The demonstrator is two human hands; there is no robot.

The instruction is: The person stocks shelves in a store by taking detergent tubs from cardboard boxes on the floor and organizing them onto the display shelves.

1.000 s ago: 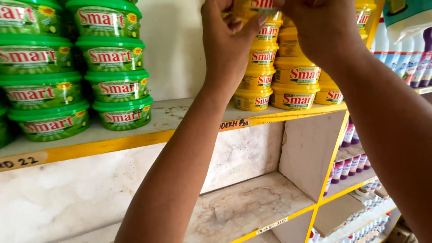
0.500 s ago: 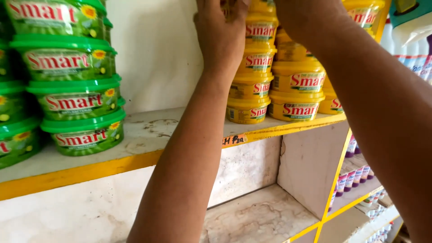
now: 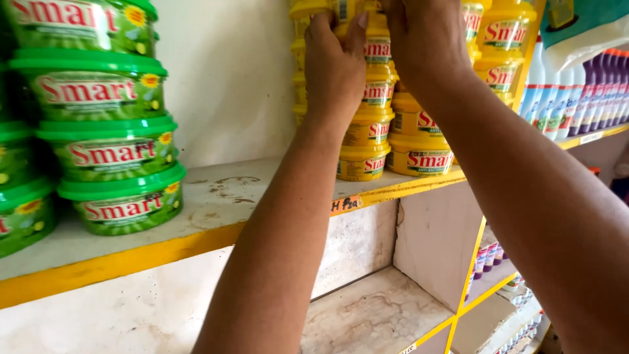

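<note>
left hand [image 3: 335, 69] gripping top yellow tub [image 3: 321, 10], tub cut off by frame, right hand [image 3: 422, 39] fingers hidden, grip can't tell, green tubs [image 3: 111, 151] left

The yellow-edged shelf [image 3: 216, 196] bears green tubs [image 3: 124, 203] and yellow tubs [image 3: 419, 157].

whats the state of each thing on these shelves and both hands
left hand: raised, fingers pressed on the yellow tubs
right hand: raised, gripping the yellow tubs near the top
yellow tubs: lidded, stacked in upright columns
green tubs: lidded, stacked, untouched
upper shelf: worn bare patch between stacks
bottles: capped, upright in a row
lower shelf: bare, stained
</note>
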